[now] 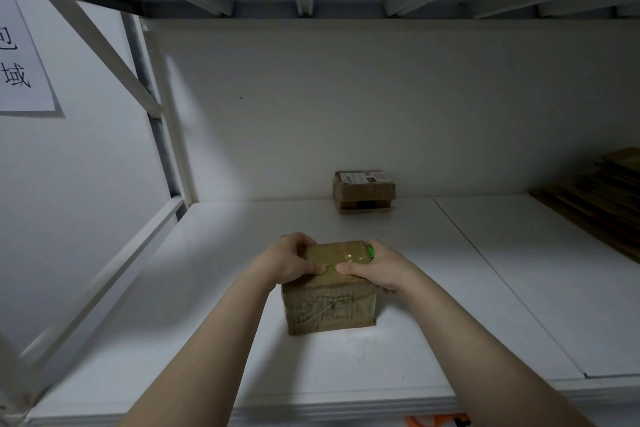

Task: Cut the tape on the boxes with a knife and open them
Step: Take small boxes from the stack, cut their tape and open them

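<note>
My left hand [289, 262] grips the near box [329, 308] at its top left edge, thumb on the lid. My right hand [375, 269] grips the top right edge, a green knife [371, 251] tucked under its fingers. I judge this steadies the box on the shelf [381, 374] for opening. A second box [363, 191] waits against the back wall.

Cardboard, tape, plastic and painted metal.
Dull brown cardboard for the near box [329, 308], scuffed on the front, glossy with clear tape [334, 255] across the top; a sliver of bright green plastic [371, 252] at its right edge. Creased cardboard for the far box [363, 196], with a white paper label [362, 178]. Smooth matt white shelf board [214, 322]; white-painted metal frame [104, 48]; paper sign [24, 62]; flattened cardboard [602, 198] at right.
</note>
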